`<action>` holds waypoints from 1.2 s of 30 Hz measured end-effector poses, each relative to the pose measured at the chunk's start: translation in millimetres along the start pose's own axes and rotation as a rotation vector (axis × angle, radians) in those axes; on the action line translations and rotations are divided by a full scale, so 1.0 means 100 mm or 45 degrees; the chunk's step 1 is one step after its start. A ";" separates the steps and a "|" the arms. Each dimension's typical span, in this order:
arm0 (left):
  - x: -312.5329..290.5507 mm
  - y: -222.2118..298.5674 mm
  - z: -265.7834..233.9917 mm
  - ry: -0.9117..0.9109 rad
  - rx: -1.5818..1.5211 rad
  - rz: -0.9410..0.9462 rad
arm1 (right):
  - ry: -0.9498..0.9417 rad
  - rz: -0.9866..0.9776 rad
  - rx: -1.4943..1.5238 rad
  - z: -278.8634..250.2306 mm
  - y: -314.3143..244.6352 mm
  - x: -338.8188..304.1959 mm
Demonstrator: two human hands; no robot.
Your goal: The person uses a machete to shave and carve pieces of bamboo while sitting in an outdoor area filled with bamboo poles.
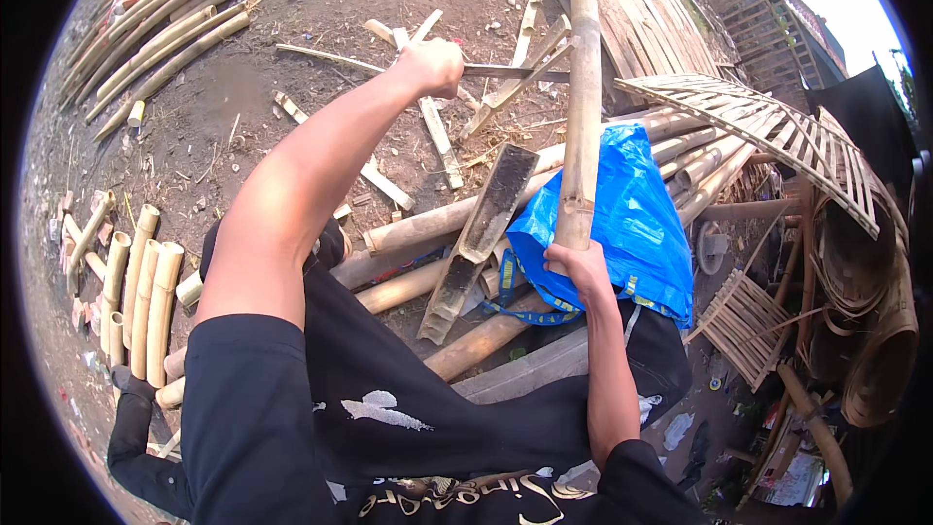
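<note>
My left hand [432,68] is closed around the handle of a machete [501,70], its arm stretched far out in front. The blade points right and reaches a bamboo pole [583,126]; whether it touches or cuts into the pole is hard to see. That pole stands tilted up and away from me, with my right hand [580,270] gripping its lower end. Beneath the pole, a blue plastic sheet or bag [627,219] drapes over my right knee. A split bamboo half [486,224], hollow side showing, leans beside it over other poles.
Bamboo poles [418,230] lie across in front of me. Split strips [440,141] are scattered on the dirt. Short bamboo lengths [155,301] stand at left, near a dark-clad leg [146,447]. Long poles [175,39] are stacked far left. A slatted bamboo panel [768,126] juts in at right.
</note>
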State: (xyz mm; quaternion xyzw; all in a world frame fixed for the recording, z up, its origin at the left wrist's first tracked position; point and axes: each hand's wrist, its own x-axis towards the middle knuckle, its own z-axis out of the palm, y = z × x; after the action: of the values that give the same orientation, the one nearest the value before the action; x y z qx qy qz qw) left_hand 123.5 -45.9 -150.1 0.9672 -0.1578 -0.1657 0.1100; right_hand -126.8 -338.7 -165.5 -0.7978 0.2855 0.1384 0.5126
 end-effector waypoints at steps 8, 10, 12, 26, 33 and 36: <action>0.13 -0.27 0.30 -0.033 -0.005 -0.070 | -0.198 -0.135 0.526 -0.44 -0.83 -0.76; 0.05 -0.15 0.26 0.011 -0.034 -0.079 | 0.011 -0.472 0.438 -0.61 -1.17 -1.02; 0.08 -0.16 0.26 -0.046 -0.028 -0.118 | 0.271 -0.870 0.395 -0.71 -1.48 -1.16; 0.40 -0.09 0.55 -0.162 0.109 -0.078 | -0.115 0.082 0.071 0.49 0.27 0.22; 0.61 -0.14 0.91 -0.141 0.407 0.149 | -0.219 0.096 0.477 -0.19 -0.41 -0.40; 0.62 -0.37 1.09 -0.037 0.090 -0.010 | -0.002 -0.357 0.211 -0.69 -1.08 -0.66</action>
State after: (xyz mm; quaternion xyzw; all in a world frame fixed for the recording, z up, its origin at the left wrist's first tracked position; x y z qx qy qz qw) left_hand 150.3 -49.9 -278.0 0.9686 -0.1614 -0.1746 0.0727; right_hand -120.0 -346.0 -21.6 -0.7848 0.1814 0.0424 0.5911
